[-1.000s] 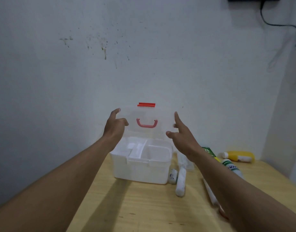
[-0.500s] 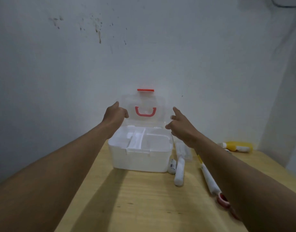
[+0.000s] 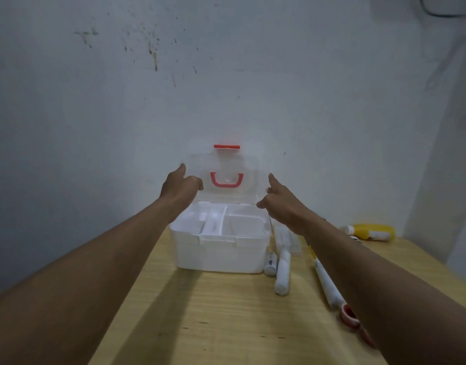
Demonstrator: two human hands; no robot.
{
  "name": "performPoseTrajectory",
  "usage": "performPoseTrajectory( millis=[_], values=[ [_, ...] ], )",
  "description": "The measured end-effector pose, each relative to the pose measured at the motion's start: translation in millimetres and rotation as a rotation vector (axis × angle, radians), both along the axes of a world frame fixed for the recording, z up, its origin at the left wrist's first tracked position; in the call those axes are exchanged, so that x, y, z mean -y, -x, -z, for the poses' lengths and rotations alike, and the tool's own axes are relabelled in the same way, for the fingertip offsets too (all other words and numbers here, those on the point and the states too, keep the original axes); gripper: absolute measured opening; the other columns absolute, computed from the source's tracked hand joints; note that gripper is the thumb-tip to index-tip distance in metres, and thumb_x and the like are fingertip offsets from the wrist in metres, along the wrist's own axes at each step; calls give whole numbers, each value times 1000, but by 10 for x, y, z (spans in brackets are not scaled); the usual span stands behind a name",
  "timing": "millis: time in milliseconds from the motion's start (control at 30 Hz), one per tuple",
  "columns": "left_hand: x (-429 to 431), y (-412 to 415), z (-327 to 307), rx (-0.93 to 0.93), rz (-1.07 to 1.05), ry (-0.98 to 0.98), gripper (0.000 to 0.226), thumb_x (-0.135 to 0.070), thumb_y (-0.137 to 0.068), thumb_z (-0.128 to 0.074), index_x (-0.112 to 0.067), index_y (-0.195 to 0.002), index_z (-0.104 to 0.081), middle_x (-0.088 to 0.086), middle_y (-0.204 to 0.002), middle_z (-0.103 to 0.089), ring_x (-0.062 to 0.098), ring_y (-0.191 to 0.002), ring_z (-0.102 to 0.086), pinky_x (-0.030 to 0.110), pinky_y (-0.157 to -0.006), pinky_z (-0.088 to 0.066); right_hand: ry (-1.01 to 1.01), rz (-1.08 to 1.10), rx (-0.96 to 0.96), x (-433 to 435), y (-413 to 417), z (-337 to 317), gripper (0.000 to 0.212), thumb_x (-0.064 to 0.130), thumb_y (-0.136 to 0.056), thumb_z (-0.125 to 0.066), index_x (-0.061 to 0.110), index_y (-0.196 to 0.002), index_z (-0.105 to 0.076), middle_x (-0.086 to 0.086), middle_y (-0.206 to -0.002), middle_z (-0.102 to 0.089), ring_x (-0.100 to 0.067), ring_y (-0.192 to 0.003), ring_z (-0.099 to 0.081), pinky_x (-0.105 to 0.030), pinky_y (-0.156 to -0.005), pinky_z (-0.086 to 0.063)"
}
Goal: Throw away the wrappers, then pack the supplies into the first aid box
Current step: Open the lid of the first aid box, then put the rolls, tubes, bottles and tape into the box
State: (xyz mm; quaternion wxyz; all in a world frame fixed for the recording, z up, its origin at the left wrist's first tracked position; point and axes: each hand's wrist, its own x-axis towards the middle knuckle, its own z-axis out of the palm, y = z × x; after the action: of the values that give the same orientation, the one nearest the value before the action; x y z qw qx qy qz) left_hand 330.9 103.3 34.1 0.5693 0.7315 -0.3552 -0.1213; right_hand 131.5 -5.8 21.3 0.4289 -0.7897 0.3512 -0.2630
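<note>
Lid (image 3: 228, 177) of first aid box (image 3: 221, 248) standing upright, box at back of counter (image 3: 226, 325) by wall, supplies just to its right. Best to ease lid fully back w/ both sides even, then let go only once it rests w/o tipping box. Left hand (image 3: 180, 187) curled round lid's left edge, right hand (image 3: 279, 204) pinching right edge w/ forefinger raised, both arms stretched fwd.
</note>
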Motion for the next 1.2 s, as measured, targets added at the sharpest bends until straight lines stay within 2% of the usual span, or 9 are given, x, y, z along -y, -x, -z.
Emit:
performPoseTrajectory(
  millis=[200, 333, 467, 567, 733, 867, 967, 1100, 1200],
  values=[
    [-66, 50, -10, 43, 19, -45, 83, -17, -85, -60, -20, -156, -18, 7, -161, -24, 31, -144, -29, 40, -106, -34, 35, 8, -34, -31, -2, -10, 87, 5, -94, -50, 22, -159, 5, -13, -165, -12, -30, -149, -21, -43, -115, -27],
    [-145, 214, -10, 260, -88, -126, 73, -24, -91, -52, -19, -156, -18, 7, -161, -24, 30, -139, -37, 41, -106, -40, 96, 42, -54, -36, 87, -90, 82, 8, -93, -52, 20, -159, -5, -10, -165, -16, -27, -149, -22, -42, -117, -26],
    [-244, 571, 159, 566, -39, -179, 62, -41, -101, -38, -22, -156, -16, 3, -164, -16, 25, -150, -14, 50, -120, -17, 225, 124, -164, -17, 266, -170, 71, 11, -91, -52, 15, -156, -25, -9, -161, -28, -24, -146, -30, -36, -116, -30],
    [-290, 791, 395, 810, -28, -300, 61, -53, -101, -18, -26, -156, -17, 3, -164, -13, 25, -152, -2, 58, -119, -1, 348, 227, -370, -8, 452, -105, 61, 13, -90, -50, 7, -149, -37, -13, -153, -40, -29, -138, -40, -33, -108, -35],
    [-337, 899, 760, 992, -107, -436, 65, -59, -98, 0, -35, -154, -19, 7, -163, -18, 33, -151, 3, 67, -112, 12, 429, 312, -646, -16, 765, 218, 33, 20, -87, -51, 7, -117, -55, -16, -127, -54, -34, -115, -55, -36, -89, -45],
    [-294, 941, 839, 1034, -118, -445, 68, -61, -96, 5, -38, -153, -23, 7, -161, -24, 34, -151, 0, 69, -111, 12, 503, 380, -841, -8, 921, 380, 33, 20, -85, -54, 13, -118, -57, -11, -123, -59, -33, -115, -53, -38, -88, -45],
    [-289, 943, 880, 1034, -116, -440, 70, -64, -94, 7, -40, -153, -22, 6, -161, -25, 32, -151, -1, 68, -111, 12, 545, 424, -890, 26, 930, 424, 31, 23, -89, -53, 15, -119, -56, -8, -123, -59, -33, -119, -50, -41, -93, -42],
    [-292, 925, 885, 1011, -121, -418, 71, -65, -93, 5, -39, -152, -24, 5, -160, -26, 30, -151, -3, 67, -112, 12, 542, 428, -858, 55, 904, 432, 32, 25, -89, -57, 16, -120, -56, -9, -121, -60, -32, -113, -56, -39, -88, -44],
    [-298, 931, 876, 994, -126, -398, 74, -66, -92, 4, -37, -152, -27, 4, -160, -26, 30, -151, -4, 66, -113, 11, 512, 461, -735, 110, 919, 413, 34, 26, -88, -57, 13, -120, -54, -15, -123, -55, -36, -114, -52, -40, -89, -44]
  ],
)
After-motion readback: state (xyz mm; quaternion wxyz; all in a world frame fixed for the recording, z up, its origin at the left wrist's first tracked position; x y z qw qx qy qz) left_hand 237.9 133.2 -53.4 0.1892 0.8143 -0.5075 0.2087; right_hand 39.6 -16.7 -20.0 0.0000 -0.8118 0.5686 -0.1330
